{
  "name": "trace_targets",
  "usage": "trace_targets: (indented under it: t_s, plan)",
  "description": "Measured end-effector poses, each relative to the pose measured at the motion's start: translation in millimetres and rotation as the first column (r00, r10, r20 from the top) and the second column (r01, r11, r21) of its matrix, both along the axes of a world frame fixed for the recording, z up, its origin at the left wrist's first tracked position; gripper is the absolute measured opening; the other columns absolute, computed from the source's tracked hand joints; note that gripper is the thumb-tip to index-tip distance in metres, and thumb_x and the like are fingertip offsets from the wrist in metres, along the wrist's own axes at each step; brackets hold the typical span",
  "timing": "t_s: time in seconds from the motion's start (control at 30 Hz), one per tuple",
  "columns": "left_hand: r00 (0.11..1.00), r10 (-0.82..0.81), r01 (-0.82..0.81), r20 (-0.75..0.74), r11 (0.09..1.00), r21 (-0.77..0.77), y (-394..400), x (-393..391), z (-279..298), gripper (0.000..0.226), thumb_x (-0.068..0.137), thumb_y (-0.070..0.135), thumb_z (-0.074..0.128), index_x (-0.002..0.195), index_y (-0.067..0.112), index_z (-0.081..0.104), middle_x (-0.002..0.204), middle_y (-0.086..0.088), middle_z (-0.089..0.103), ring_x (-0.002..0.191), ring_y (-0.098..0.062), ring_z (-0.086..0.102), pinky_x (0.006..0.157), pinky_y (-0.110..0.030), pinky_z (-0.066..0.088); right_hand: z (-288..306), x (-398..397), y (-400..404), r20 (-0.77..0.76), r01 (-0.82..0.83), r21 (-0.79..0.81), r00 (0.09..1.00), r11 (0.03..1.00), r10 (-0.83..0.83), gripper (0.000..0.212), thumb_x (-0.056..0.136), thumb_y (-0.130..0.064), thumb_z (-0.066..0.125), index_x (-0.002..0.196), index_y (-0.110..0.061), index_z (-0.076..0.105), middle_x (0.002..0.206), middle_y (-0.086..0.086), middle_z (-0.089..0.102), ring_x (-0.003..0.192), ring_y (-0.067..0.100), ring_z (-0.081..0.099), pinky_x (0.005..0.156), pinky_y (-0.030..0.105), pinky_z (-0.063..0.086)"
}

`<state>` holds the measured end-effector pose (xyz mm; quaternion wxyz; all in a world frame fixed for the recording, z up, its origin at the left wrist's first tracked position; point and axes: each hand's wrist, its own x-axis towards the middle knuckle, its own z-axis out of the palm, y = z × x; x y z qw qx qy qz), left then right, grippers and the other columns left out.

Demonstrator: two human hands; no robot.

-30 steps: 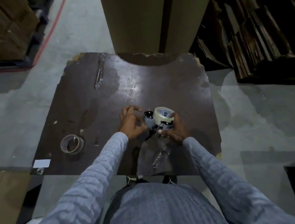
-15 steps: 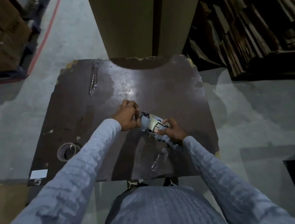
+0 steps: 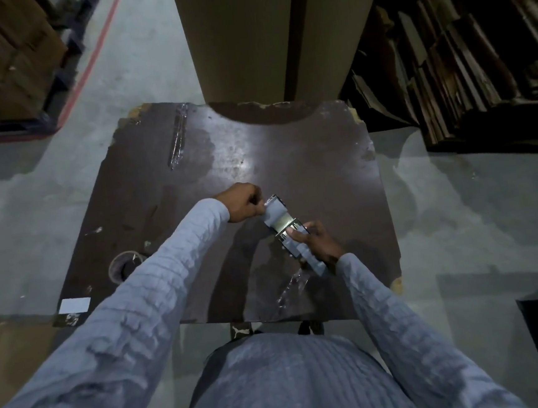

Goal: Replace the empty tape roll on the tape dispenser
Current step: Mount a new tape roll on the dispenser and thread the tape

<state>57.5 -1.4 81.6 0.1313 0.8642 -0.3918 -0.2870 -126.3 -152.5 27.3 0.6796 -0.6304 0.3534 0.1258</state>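
1. the step in hand looks like threading the tape end through the front of the tape dispenser point(image 3: 285, 226); i'd say pull straight along the tool's line, kept taut, so the strip lies flat over the roller and doesn't fold on itself.
2. the right hand point(image 3: 318, 243) should grip firm, so the tool doesn't twist under the pull.
3. the left hand point(image 3: 243, 202) is a closed fist at the dispenser's far end, fingers pinched together on what seems the tape end; i can't quite see the strip.
4. the right hand wraps the handle, fingers clamped round it, tool held just above the table point(image 3: 305, 155), near its middle.
5. the empty roll point(image 3: 124, 266) lies at the left, partly behind the left sleeve.
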Motion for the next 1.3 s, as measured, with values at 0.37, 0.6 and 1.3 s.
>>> trace_targets:
  t_s: [0.37,0.6,1.3]
  plan:
    - [0.995,-0.090,0.090,0.030,0.996,0.017,-21.2,6.6,11.1,0.019,0.090,0.025,0.066,0.098,0.008,0.069,0.088,0.001,0.064,0.081,-0.019,0.057,0.073,-0.026,0.039,10.6,-9.3,-3.7,0.089,-0.046,0.109,0.995,0.993,0.036,0.036,0.098,-0.028,0.065,0.075,-0.001,0.059,0.057,0.009,0.054,0.041,0.016,0.050,0.046,0.023,0.045]
    - [0.994,-0.102,0.100,0.038,0.994,0.052,-26.2,3.9,16.6,0.021,0.089,0.025,0.066,0.099,0.006,0.070,0.100,-0.010,0.071,0.087,-0.023,0.060,0.083,-0.035,0.051,3.8,-10.4,-4.4,0.082,-0.011,0.114,0.997,0.993,0.001,0.036,0.096,-0.029,0.067,0.069,-0.008,0.058,0.049,-0.003,0.052,0.034,0.007,0.047,0.037,0.017,0.040]
    - [0.995,-0.095,0.093,0.021,0.994,0.063,-21.4,1.6,14.9,0.024,0.091,0.025,0.067,0.100,0.004,0.070,0.101,-0.012,0.071,0.094,-0.029,0.065,0.087,-0.039,0.056,1.0,-10.6,8.6,-0.050,0.114,-0.141,0.991,0.983,-0.122,0.056,0.076,-0.064,0.075,0.092,-0.018,0.048,0.091,0.013,0.062,0.091,0.040,0.069,0.090,0.060,0.057]
